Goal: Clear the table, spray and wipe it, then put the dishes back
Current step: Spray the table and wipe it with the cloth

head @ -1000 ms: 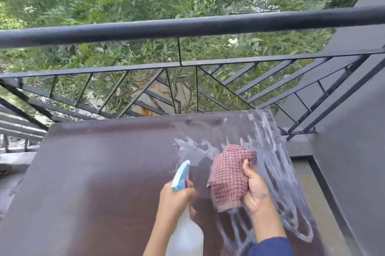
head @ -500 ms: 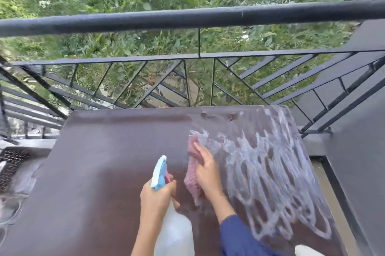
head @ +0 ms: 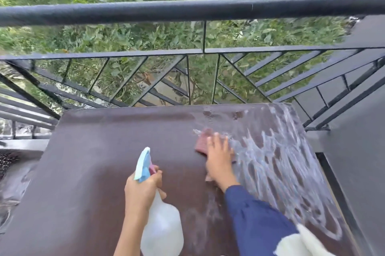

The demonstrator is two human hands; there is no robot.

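A dark brown table [head: 100, 172] fills the lower view, with white soapy smears [head: 277, 164] across its right half. My right hand [head: 219, 155] lies flat with fingers spread on a red checked cloth [head: 203, 141], pressing it to the tabletop near the middle. My left hand [head: 141, 191] grips the neck of a clear spray bottle [head: 161, 228] with a light blue nozzle [head: 142, 164], held above the table's near side. No dishes are in view.
A black metal railing [head: 187, 11] runs just past the table's far edge, with green foliage beyond. A grey wall [head: 358, 151] stands close on the right. A black grate [head: 8, 162] lies on the floor at the left.
My right hand turned the cloth down onto the table and swept it left, then forward, over the foam. The left hand with the bottle stayed near the front. The view shifted.
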